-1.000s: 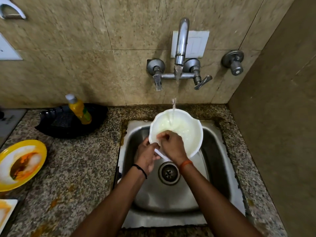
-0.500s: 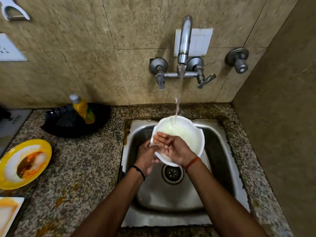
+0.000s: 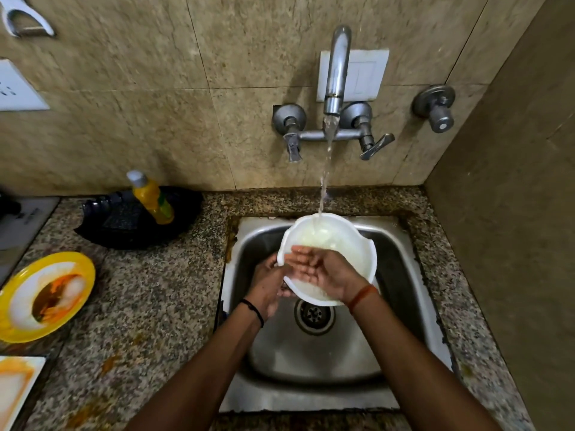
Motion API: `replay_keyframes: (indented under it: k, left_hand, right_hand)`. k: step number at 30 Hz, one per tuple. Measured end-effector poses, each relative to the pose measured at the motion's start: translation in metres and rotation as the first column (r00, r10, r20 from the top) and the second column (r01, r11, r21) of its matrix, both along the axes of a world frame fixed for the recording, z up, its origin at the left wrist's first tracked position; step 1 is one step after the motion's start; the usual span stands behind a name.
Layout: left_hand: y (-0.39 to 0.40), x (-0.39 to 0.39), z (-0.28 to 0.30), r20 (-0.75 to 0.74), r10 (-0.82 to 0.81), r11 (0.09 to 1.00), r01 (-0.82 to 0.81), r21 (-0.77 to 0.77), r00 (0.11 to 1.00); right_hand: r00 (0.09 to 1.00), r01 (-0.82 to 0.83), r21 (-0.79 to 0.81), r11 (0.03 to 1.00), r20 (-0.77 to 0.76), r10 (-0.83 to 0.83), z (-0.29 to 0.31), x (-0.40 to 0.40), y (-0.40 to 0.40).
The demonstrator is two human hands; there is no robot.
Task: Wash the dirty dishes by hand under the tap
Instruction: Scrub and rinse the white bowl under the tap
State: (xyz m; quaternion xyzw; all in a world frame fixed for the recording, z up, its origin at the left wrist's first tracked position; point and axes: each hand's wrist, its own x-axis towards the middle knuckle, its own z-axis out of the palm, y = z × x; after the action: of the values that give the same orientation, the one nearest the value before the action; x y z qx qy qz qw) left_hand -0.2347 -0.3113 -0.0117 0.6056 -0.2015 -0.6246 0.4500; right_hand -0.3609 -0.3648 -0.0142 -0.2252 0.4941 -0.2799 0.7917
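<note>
white bowl (image 3: 339, 241) was held over the steel sink (image 3: 404, 306), above the drain, its mouth tilted up toward the camera; round, no long axis. tap (image 3: 337, 66) water ran into it, the interior wet and milky. left hand (image 3: 267, 287) gripped the near-left rim, fingers curled beneath. right hand (image 3: 323, 272) lay palm-up inside, fingers spread, holding nothing. on the counter (image 3: 149, 306): yellow plate (image 3: 84, 269) with orange residue; yellow bottle (image 3: 152, 197) standing in a black tray (image 3: 102, 228).
</note>
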Motion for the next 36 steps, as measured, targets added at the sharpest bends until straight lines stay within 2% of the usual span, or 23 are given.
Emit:
replay_keyframes:
  k: [3, 4, 6, 7, 8, 9, 10, 12, 15, 17, 19, 21, 22, 24, 26, 28, 30, 31, 32, 33, 34, 35, 36]
  left_hand:
    - [-0.001, 0.009, -0.001, 0.017, 0.014, 1.0, -0.014, 0.006, 1.0]
    - [0.0, 0.009, -0.002, 0.016, 0.018, 1.0, -0.019, 0.01, 1.0]
    - [0.001, 0.007, -0.003, -0.001, 0.027, 0.999, -0.027, 0.019, 1.0]
    - [0.001, 0.004, -0.003, -0.014, 0.022, 0.999, -0.021, 0.025, 1.0]
    - [0.002, 0.001, -0.004, -0.028, 0.007, 1.0, -0.006, 0.027, 1.0]
    - [0.002, -0.002, -0.003, -0.044, -0.008, 1.0, 0.009, 0.025, 0.999]
    - [0.001, -0.004, -0.002, -0.057, -0.017, 1.0, 0.018, 0.023, 0.998]
    - [-0.003, -0.006, -0.001, -0.065, -0.018, 1.0, 0.018, 0.005, 0.998]
    - [-0.006, 0.001, -0.002, -0.043, 0.016, 1.0, -0.016, -0.012, 0.999]
    - [-0.008, 0.007, -0.005, -0.012, 0.042, 0.999, -0.042, 0.007, 0.999]
    - [-0.009, 0.008, -0.006, -0.019, 0.043, 0.999, -0.043, 0.012, 0.999]
    - [-0.01, 0.003, -0.003, -0.036, 0.018, 1.0, -0.018, 0.005, 0.999]
    - [-0.011, 0.0, -0.001, -0.039, 0.011, 1.0, -0.011, 0.001, 0.999]
    - [-0.014, -0.003, 0.0, -0.041, 0.002, 1.0, -0.002, -0.006, 0.999]
    - [-0.016, 0.0, 0.0, -0.023, 0.002, 1.0, -0.002, -0.007, 1.0]
    - [-0.018, 0.007, -0.002, 0.001, 0.013, 1.0, -0.013, 0.003, 1.0]
    - [-0.019, 0.016, -0.005, 0.01, 0.026, 1.0, -0.026, 0.013, 1.0]
    - [-0.019, 0.019, -0.007, 0.014, 0.029, 0.999, -0.029, 0.016, 0.999]
    - [-0.019, 0.021, -0.008, 0.02, 0.027, 0.999, -0.028, 0.02, 0.999]
    - [-0.021, 0.022, -0.009, 0.022, 0.025, 0.999, -0.026, 0.028, 0.999]
    - [-0.023, 0.023, -0.009, 0.015, 0.029, 0.999, -0.03, 0.04, 0.999]
    - [-0.025, 0.024, -0.007, 0.003, 0.041, 0.998, -0.041, 0.054, 0.999]
    - [-0.028, 0.025, -0.005, -0.009, 0.057, 0.996, -0.056, 0.07, 0.998]
  right_hand:
    - [0.917, -0.198, -0.02, 0.98, -0.357, 0.178, 0.006, -0.015, -0.006]
    - [0.849, -0.214, -0.08, 0.973, -0.509, 0.145, 0.007, -0.02, -0.011]
    - [0.649, -0.223, -0.352, 0.909, -0.75, -0.131, 0.008, -0.025, -0.023]
    - [0.627, -0.216, -0.506, 0.835, -0.727, -0.279, 0.01, -0.022, -0.024]
    - [0.715, -0.138, -0.588, 0.797, -0.616, -0.331, 0.013, -0.015, -0.023]
    - [0.854, 0.018, -0.56, 0.828, -0.422, -0.303, 0.017, -0.006, -0.021]
    - [0.946, 0.114, -0.442, 0.89, -0.226, -0.234, 0.019, 0.004, -0.016]
    - [0.995, 0.102, -0.195, 0.975, -0.001, -0.105, 0.013, 0.017, -0.006]
    - [0.974, -0.11, -0.132, 0.985, -0.21, 0.081, 0.013, 0.006, -0.003]
    - [0.905, -0.168, -0.131, 0.977, -0.413, 0.1, 0.014, -0.011, -0.013]
    - [0.744, -0.19, -0.262, 0.946, -0.668, -0.035, 0.013, -0.022, -0.028]
    - [0.608, -0.207, -0.432, 0.878, -0.759, -0.231, 0.015, -0.02, -0.032]
    - [0.625, -0.209, -0.485, 0.849, -0.734, -0.265, 0.017, -0.013, -0.029]
    - [0.742, -0.234, -0.541, 0.808, -0.637, -0.211, 0.014, 0.004, -0.021]
    - [0.815, -0.3, -0.535, 0.79, -0.574, -0.079, 0.009, 0.014, -0.01]
    - [0.818, -0.408, -0.448, 0.795, -0.567, 0.101, 0.008, 0.011, 0.0]
    - [0.704, -0.567, -0.35, 0.745, -0.676, 0.217, 0.009, 0.0, 0.004]
    - [0.528, -0.699, -0.284, 0.656, -0.824, 0.207, 0.009, -0.006, 0.005]
    - [0.282, -0.821, -0.179, 0.542, -0.953, 0.112, 0.011, -0.012, 0.008]
    - [0.075, -0.891, -0.08, 0.447, -0.997, -0.028, 0.012, -0.018, 0.011]
    - [-0.022, -0.927, -0.033, 0.375, -0.99, -0.141, 0.012, -0.024, 0.015]
    - [-0.022, -0.945, -0.049, 0.322, -0.977, -0.214, 0.011, -0.03, 0.017]
    - [0.027, -0.956, -0.1, 0.276, -0.966, -0.255, 0.011, -0.037, 0.019]
